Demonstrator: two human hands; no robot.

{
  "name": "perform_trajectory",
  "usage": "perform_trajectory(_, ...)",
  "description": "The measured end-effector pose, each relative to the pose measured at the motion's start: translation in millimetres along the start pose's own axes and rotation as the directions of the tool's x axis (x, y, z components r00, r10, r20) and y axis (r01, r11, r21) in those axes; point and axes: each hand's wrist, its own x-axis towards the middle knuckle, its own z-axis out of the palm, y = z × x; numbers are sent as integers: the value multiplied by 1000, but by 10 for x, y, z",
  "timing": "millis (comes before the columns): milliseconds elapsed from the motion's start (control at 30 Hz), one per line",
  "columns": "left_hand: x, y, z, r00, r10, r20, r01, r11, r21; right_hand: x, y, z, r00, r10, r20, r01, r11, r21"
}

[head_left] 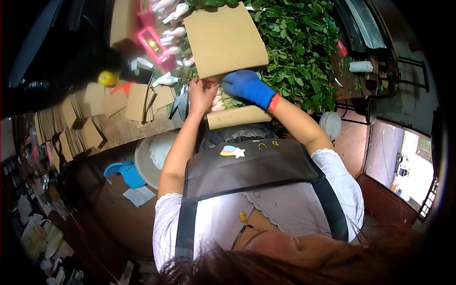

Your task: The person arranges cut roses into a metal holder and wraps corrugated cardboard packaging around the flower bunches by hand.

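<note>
My left hand (203, 95) is bare, its fingers closed at a pale pink rose head beside the lower edge of a corrugated cardboard sheet (227, 42). My right hand (244, 88), in a blue glove with a red cuff, is bent in close by; what its fingers hold, if anything, is hidden. Between and below the hands lie several pale pink roses (217, 101). A rolled or folded piece of corrugated cardboard (239, 117) sits nearest my apron. The upper sheet covers whatever lies beneath it.
Leafy green stems (299, 57) pile up at right. White-sleeved buds (173, 40), a pink tape dispenser (156, 47), scissors (179, 105) and cardboard pieces (142, 102) lie at left. Below the table's edge are a round tub (141, 159) and a blue plastic chair or stool (124, 173).
</note>
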Motion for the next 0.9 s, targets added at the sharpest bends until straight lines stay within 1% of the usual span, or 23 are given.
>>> perform_trajectory(100, -29, 18, 29, 997, 61, -43, -60, 998, 29, -37, -10, 19, 983, 65, -174, -32, 982, 185)
perform_trajectory(133, -32, 32, 26, 994, 90, -55, -88, 995, 41, -21, -21, 72, 969, 64, -240, -47, 996, 77)
perform_trajectory(233, -34, 76, 10, 997, 54, -46, -54, 998, 12, 80, -18, 120, 978, 64, -200, -77, 995, -60)
perform_trajectory(267, -32, 50, 7, 998, 46, -30, -46, 999, 5, 84, -23, 148, 974, 12, -228, -35, 994, -99)
perform_trajectory(367, -38, -43, 50, 995, 66, -73, -68, 997, -21, 173, -59, 164, 989, 58, -137, -83, 979, -184)
perform_trajectory(400, -38, -25, 35, 997, 55, -54, -56, 998, -12, 187, -91, 154, 988, 56, -145, -87, 973, -212)
perform_trajectory(500, -33, 3, 8, 997, 67, -33, -67, 997, 26, 203, -80, 210, 981, 32, -190, -74, 973, -217)
perform_trajectory(600, 4, -92, 26, 1000, 22, -1, -22, 1000, -13, 62, -62, 163, 968, -41, -249, 29, 998, -51)
perform_trajectory(633, 9, -84, 25, 1000, 2, 12, -2, 1000, -13, 50, -71, 159, 967, -44, -249, 40, 999, -23)
perform_trajectory(667, 5, -86, 17, 999, 35, 13, -35, 999, -27, 57, -84, 157, 976, -74, -206, 66, 997, -46)
perform_trajectory(700, -16, -75, 21, 999, 19, 28, -17, 998, -60, 59, -97, 169, 982, -102, -162, 93, 994, -64)
perform_trajectory(767, 28, -37, -6, 998, 6, 62, 1, 994, -114, 123, -49, 151, 991, -102, -85, 96, 993, -71)
perform_trajectory(800, 41, -139, 53, 998, 8, 60, 1, 988, -153, 155, -5, 116, 993, -105, -51, 101, 992, -78)
perform_trajectory(833, 21, -33, 0, 998, 14, 54, -11, 998, -61, 86, -36, 9, 972, -204, -114, 210, 976, 49)
perform_trajectory(900, 11, -14, 6, 999, 8, 31, -8, 1000, 1, -160, -33, -303, 893, -366, -263, 432, 861, 268)
